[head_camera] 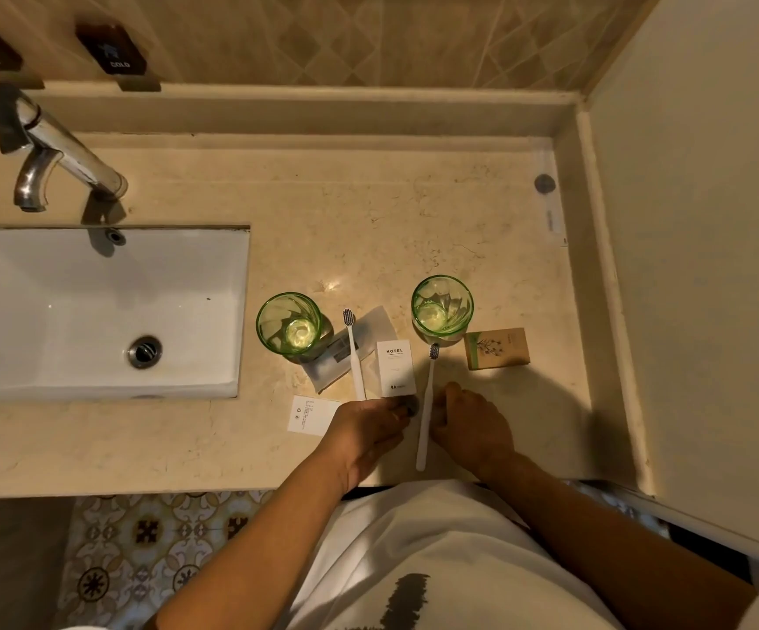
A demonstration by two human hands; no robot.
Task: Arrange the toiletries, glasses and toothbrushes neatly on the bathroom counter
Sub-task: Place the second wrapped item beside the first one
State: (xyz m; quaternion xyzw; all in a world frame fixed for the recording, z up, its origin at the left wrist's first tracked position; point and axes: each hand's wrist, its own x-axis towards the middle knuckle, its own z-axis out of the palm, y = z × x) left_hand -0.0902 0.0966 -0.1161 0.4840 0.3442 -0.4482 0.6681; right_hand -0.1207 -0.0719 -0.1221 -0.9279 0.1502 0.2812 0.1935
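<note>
Two green glasses stand upright on the counter, one on the left (289,323) and one on the right (442,304). A white toothbrush (354,356) lies across a clear sachet (370,331), and its handle end runs under my left hand (368,425). That hand lies palm down, its fingertips at the lower edge of the white HOTEL box (395,368). A second toothbrush (426,402) lies between my hands. My right hand (473,425) has its fingers curled against that handle. A brown soap box (497,348) lies right of the right glass.
A small white card box (311,414) lies left of my left hand. The white sink basin (95,379) and chrome tap (50,152) are at the left. The beige marble counter (414,211) ends at a wall on the right and at a front edge near my body.
</note>
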